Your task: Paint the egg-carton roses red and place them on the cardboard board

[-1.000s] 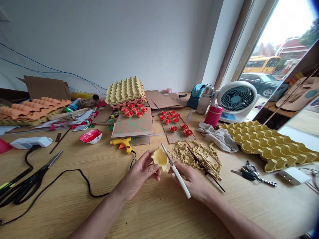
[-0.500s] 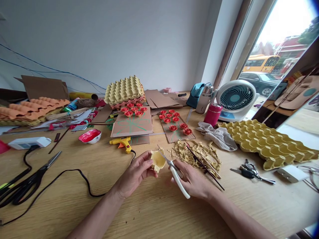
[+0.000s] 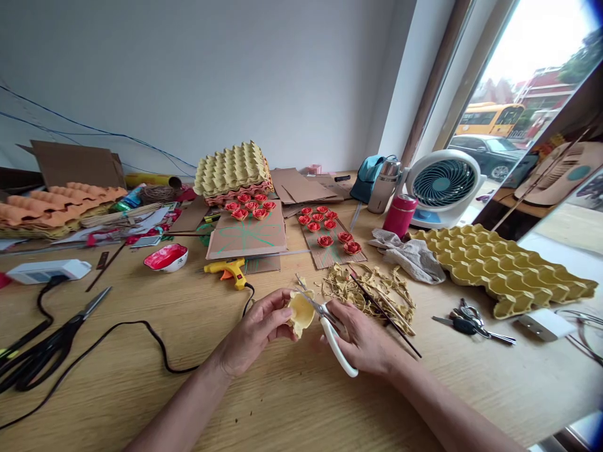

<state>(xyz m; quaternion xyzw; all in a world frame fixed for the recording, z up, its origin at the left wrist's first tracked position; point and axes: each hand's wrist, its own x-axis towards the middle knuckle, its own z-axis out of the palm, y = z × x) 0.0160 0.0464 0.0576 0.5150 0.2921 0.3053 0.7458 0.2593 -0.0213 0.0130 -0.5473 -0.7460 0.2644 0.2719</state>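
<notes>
Between the fingers and thumb of my left hand is a yellow egg-carton cup with a ragged rim, its hollow turned toward the right. My right hand grips white-handled scissors, whose blades reach across the cup's upper edge. A small strip of carton shows by the blade tips. Just beyond my right hand lies a heap of yellow carton trimmings with thin dark sticks across it.
A yellow glue gun lies behind my left hand. Red paper flowers stand on cardboard. Black scissors and a bowl of red paint are left; keys, an egg tray and a fan are right.
My left hand has turned the cup slightly, and the scissor blades now lie over its upper rim, with the handles closer together. The whole view has shifted a little.
</notes>
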